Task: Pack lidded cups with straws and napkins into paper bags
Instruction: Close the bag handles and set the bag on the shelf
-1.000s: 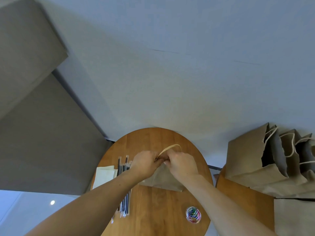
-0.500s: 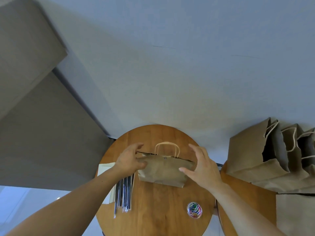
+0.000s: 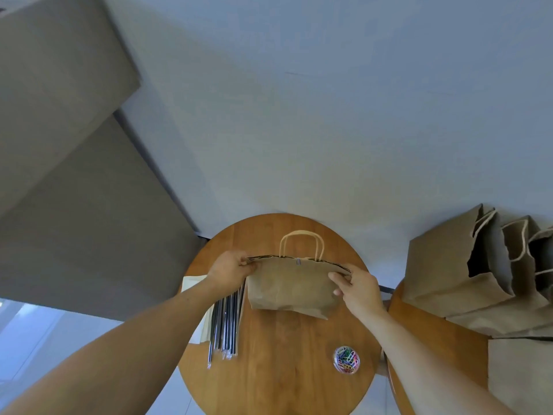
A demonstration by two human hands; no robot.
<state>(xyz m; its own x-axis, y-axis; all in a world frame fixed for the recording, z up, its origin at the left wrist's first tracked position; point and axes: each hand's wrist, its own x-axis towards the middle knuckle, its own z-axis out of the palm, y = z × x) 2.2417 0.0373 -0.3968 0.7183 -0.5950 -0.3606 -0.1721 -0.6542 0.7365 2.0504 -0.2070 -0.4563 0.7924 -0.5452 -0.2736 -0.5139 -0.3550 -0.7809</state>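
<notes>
Napkins partly hidden beneath straws; standing bags cut by right edge

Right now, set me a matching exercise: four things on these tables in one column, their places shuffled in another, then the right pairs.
1 closed paper bag
2 straws
3 paper-clip tub
4 open bags

a near right of the round table, untouched
b pinched at top corners by left hand and right hand
c on the side table
d left part of the round table

Pairs: 1-b, 2-d, 3-a, 4-c
</notes>
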